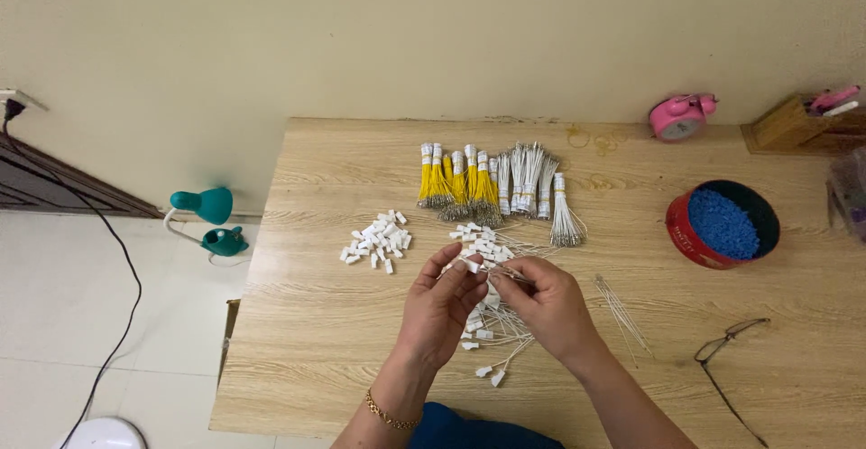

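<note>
My left hand (439, 306) pinches a small white plastic connector (471, 266) between thumb and fingers. Close beside it, my right hand (544, 300) grips a thin white wire (507, 274) whose end meets that connector. Under both hands lies a heap of finished white wires with connectors (494, 330). A loose pile of white connectors (378, 240) rests to the left on the wooden table (316, 341). Bundles of yellow wires (456, 182) and white wires (532, 183) lie in a row behind.
A red tin of blue pellets (722, 224) stands at the right. Loose thin wires (621, 309) and a pair of glasses (729, 344) lie near it. A pink alarm clock (680, 116) and a wooden holder (796, 124) stand at the back. A teal lamp (209, 219) stands on the floor.
</note>
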